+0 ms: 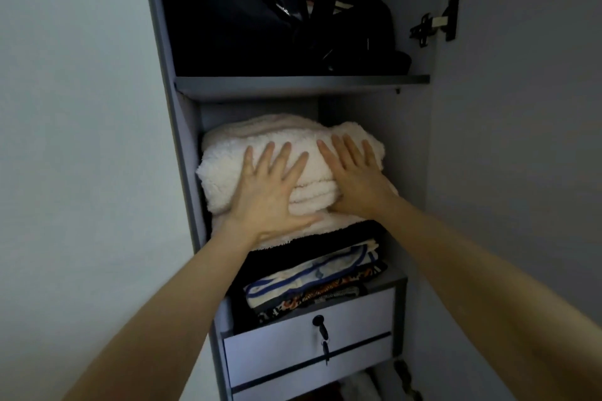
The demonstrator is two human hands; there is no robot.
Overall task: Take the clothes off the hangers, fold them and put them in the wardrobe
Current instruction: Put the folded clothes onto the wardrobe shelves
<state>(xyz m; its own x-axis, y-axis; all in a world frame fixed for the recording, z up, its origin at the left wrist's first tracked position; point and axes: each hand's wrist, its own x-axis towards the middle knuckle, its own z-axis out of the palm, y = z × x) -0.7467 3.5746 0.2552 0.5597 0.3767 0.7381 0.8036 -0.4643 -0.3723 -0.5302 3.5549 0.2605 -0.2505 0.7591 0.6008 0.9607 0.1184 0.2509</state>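
A folded cream fleece garment (224,169) lies on top of a stack of folded clothes in the middle compartment of a grey wardrobe (303,85). My left hand (270,192) presses flat on its front left side, fingers spread and straight. Beside it, my right hand (353,172) presses on the front right side with straight fingers. Under the fleece lie a black garment (293,247), a white and blue one (312,273) and a patterned one (325,295).
The shelf above holds dark bags (277,16). Below the stack is a grey drawer (280,345) with a key (321,329) in its lock. The open wardrobe door (521,140) with a black hinge (436,21) stands to the right. A pale wall (75,107) is at left.
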